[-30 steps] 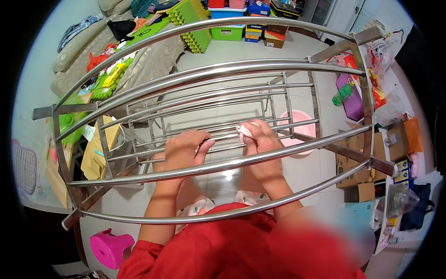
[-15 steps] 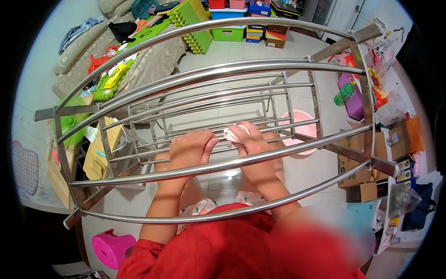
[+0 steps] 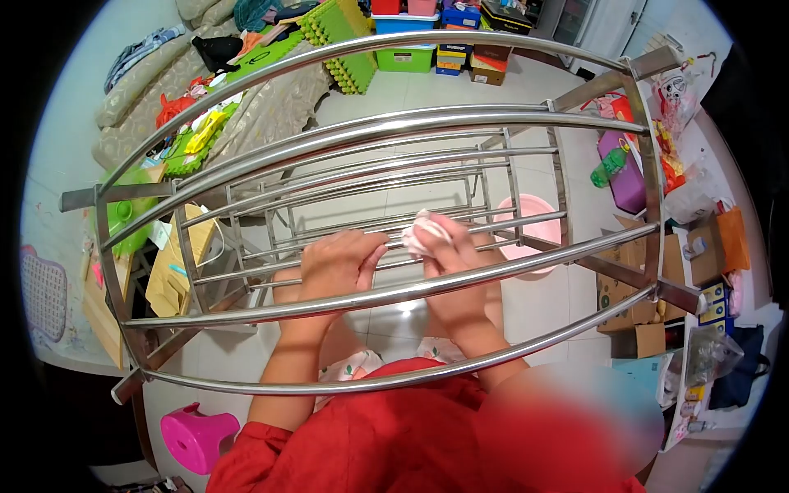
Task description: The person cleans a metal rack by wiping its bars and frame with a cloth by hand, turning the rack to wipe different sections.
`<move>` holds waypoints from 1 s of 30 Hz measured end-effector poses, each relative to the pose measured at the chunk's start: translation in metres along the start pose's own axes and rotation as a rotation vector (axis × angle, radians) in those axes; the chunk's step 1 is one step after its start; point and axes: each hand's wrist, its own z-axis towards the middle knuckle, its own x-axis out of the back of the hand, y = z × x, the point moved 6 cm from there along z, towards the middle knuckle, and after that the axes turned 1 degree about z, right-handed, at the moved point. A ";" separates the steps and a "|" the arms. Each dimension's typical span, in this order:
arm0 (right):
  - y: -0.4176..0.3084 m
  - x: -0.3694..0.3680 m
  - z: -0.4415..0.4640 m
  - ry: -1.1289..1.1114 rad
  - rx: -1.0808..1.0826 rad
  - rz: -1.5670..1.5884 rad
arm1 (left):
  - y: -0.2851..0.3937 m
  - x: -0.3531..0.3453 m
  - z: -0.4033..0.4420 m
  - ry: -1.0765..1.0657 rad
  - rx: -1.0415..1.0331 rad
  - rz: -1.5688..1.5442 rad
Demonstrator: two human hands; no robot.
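Observation:
A stainless steel rack (image 3: pixel 394 293) with several long tubular rails and tiers stands in front of me. My arms reach under its nearer rails. My left hand (image 3: pixel 337 260) is closed over a lower inner rail, left of centre; its fingertips are hidden on the far side. Just to its right, my right hand (image 3: pixel 452 251) grips a crumpled whitish-pink cloth (image 3: pixel 422 234) at the same rail. The cloth pokes out between thumb and fingers.
A pink basin (image 3: pixel 530 226) sits on the floor behind the rack's right side. A magenta stool (image 3: pixel 193 435) is at lower left. Cardboard boxes (image 3: pixel 629 300) stand at right, and a sofa (image 3: pixel 271 123) with clothes at upper left.
My right hand has turned slightly and lifted the cloth a little, so more of it shows. My left hand stays in place on the rail.

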 end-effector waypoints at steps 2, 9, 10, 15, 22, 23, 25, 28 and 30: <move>-0.005 -0.002 0.001 -0.012 0.036 -0.014 | 0.000 -0.001 -0.001 -0.011 0.003 0.024; 0.003 0.012 0.000 0.127 0.204 -0.091 | 0.000 -0.001 -0.004 -0.001 -0.026 0.072; 0.003 0.017 0.000 0.202 0.222 -0.138 | 0.001 -0.001 -0.004 0.012 -0.041 0.072; 0.000 0.023 -0.001 0.218 0.121 -0.079 | 0.001 0.001 -0.006 0.037 -0.068 0.075; -0.014 0.011 0.002 0.061 0.133 0.011 | 0.001 -0.001 -0.006 0.051 -0.073 0.069; -0.007 0.002 -0.001 0.031 0.089 0.075 | 0.001 -0.002 -0.006 0.049 -0.077 0.069; -0.010 -0.002 -0.001 0.011 0.101 0.064 | -0.001 -0.003 -0.007 0.045 -0.066 0.089; -0.010 0.001 0.001 0.030 0.134 0.010 | 0.001 -0.001 -0.006 0.034 -0.064 0.091; -0.009 0.009 0.001 0.101 0.178 -0.080 | 0.003 0.000 -0.005 0.034 -0.070 0.080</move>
